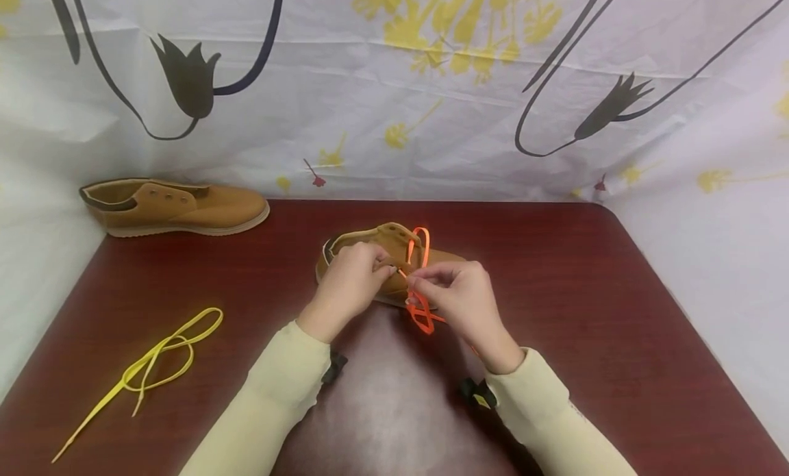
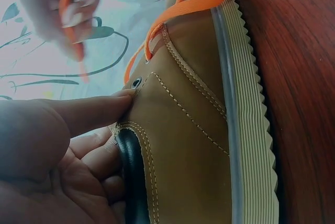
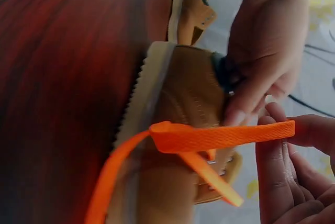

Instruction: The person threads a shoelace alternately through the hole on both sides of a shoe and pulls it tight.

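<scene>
A tan shoe (image 1: pixel 445 257) stands on the table with its toe to the right. An orange shoelace (image 3: pixel 220 138) passes through its eyelets near the toe, with loops hanging over the near side. My left hand (image 1: pixel 353 279) pinches the near eyelet flap between thumb and fingers, the thumb right beside an open metal eyelet (image 2: pixel 136 83). With thumb and fingertips, my right hand (image 1: pixel 466 299) pinches the orange lace just off the flap. In the left wrist view the right hand is blurred, and a short lace end hangs below its fingers.
A second tan shoe (image 1: pixel 228 205), without a lace, stands at the back left of the dark red table (image 1: pixel 592 291). On the left lies a loosely looped yellow shoelace (image 1: pixel 151 356). A white patterned cloth (image 1: pixel 345 106) hangs behind and at both sides.
</scene>
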Tool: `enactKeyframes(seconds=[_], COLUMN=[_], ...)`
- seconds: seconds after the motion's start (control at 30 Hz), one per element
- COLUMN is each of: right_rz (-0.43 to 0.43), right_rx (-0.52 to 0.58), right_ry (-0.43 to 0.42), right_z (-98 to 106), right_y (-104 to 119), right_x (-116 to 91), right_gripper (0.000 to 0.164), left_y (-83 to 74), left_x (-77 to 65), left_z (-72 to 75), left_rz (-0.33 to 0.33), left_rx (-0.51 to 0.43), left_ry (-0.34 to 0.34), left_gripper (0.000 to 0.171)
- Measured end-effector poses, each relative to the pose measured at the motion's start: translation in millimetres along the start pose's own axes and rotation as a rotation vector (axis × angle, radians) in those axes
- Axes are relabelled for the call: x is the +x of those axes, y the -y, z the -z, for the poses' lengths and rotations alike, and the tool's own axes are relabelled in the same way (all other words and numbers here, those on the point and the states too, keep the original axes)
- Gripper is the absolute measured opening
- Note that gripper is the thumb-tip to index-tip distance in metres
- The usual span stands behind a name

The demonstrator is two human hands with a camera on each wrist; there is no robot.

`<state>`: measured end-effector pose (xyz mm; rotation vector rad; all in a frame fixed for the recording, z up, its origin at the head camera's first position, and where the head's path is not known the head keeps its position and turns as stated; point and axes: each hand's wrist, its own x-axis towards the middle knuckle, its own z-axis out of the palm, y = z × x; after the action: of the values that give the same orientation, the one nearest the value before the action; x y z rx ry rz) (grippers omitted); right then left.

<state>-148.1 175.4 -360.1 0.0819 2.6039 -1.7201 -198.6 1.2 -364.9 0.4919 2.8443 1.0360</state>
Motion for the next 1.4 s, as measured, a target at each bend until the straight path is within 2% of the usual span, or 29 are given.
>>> enactKeyframes(seconds=[0.07,0.43,0.6,0.8,0.9,1.03,1.2,1.3,1.4], right_rz=[0.001,-0.001,0.021,0.070,0.103,0.126,0.126,0.128,0.137], right_rx=[-0.032,-0.030,-0.049,-0.010,-0.009,-0.027,-0.060,-0.063,-0.066], right_ry=[-0.011,-0.048,-0.055,-0.063,-0.072,-0.086,-0.096,-0.098,-0.103], right_z=[-1.8,-7.9,-12.3,-19.0,-21.2,-22.5,-24.5,-26.1,-27.1], right_y=[-5.1,-21.0,-24.1,-25.0,-25.9,-25.9,-26.8,-28.4,-29.0], right_x=[2.1,12.1,16.6,21.4,22.9,22.4,20.4,20.9,21.8], right_gripper=[0.010,0.010,0.009,0.009,0.009,0.010,0.008,0.008,0.008], left_y=[-0.3,-1.7,-1.0,0.6,1.4,2.4,5.9,8.5,11.0], left_x=[0.2,-0.9,-1.1,0.2,3.0,11.8,29.6,39.8,48.8], left_z=[0.0,1.2,0.7,0.5,4.2,15.1,27.8,32.5,35.4], left_rz=[0.001,0.009,0.009,-0.013,-0.036,-0.051,-0.006,0.032,0.000], left_rx=[0.000,-0.011,-0.010,-0.009,-0.016,-0.010,-0.071,-0.117,-0.101], left_ry=[-0.001,-0.003,-0.001,-0.003,0.015,0.117,0.329,0.433,0.495], left_gripper=[0.011,0.014,0.021,0.024,0.035,0.048,0.050,0.044,0.028])
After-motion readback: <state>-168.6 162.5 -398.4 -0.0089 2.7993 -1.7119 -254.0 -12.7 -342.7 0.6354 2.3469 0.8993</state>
